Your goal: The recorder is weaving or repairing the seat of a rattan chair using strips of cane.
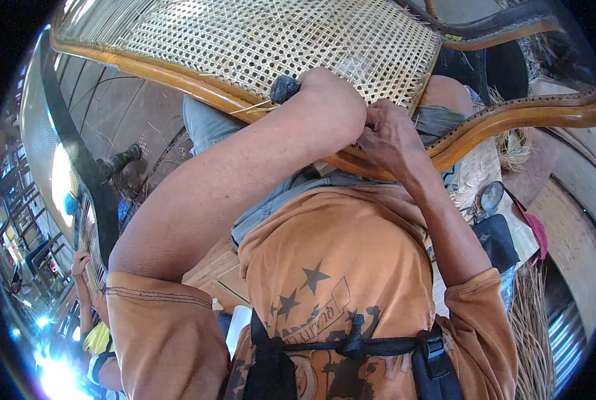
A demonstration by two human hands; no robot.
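A woven cane panel point(278, 40) in a varnished brown wooden chair frame point(171, 75) lies across my lap. My left arm crosses in from the left, and my left hand point(334, 93) is bent over the panel's near edge. Out of that fist pokes the rounded end of a dark tool handle point(284, 89); the tool's other end is hidden. Close beside it, my right hand point(386, 133) is closed at the frame's near edge, its fingertips pinched together. What they hold, if anything, is hidden. A loose pale cane strand point(254, 108) sticks out by the left forearm.
A curved frame rail point(524, 120) with a row of small holes extends right. Bundled cane strands point(513, 150) and long dry strips point(532, 320) lie at right, near a dark pouch point(496, 240). At far left, another person's hand point(80, 262) shows beside a dark chair frame point(78, 147).
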